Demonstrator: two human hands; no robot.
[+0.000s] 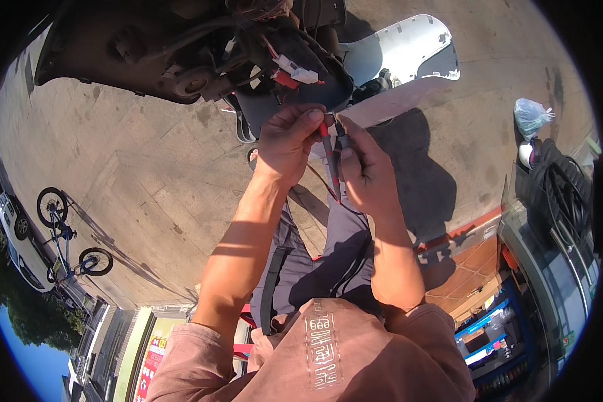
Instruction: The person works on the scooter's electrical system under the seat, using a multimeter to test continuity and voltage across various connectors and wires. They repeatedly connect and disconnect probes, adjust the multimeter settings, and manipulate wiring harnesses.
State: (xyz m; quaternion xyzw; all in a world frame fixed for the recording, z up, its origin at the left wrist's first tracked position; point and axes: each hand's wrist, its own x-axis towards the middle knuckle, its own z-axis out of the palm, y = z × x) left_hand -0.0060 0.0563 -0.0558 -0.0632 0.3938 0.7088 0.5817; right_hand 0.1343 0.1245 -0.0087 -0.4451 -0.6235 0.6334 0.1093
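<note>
Head view: lettering in pale, dashed strokes runs down the front of the brownish-pink shirt (355, 375), nearest the body below both hands. Far below and to the left of the hands, a red sign (152, 365) carries pale and yellow printing, too small and slanted to make out.

As for containers, a tied, translucent plastic bag (533, 117) sits on the ground well to the right of the hands; its contents cannot be made out. Lower on that side, a blue rack (496, 328) holds a jumble of dark and pale items.

Between the fingertips, the left hand (288, 137) pinches near the top of a red test probe (329, 151), which hangs downward. The right hand (367, 164) grips a black test probe (342, 137) between thumb and forefinger, its upper end close to the left fingertips; whether the tips touch is too small to tell.

Just beyond the hands, a white connector (295, 70) on wires hangs beside a red connector (285, 79), before a dark vehicle body (127, 53). Past them to the right lies a white panel (409, 47).
</note>
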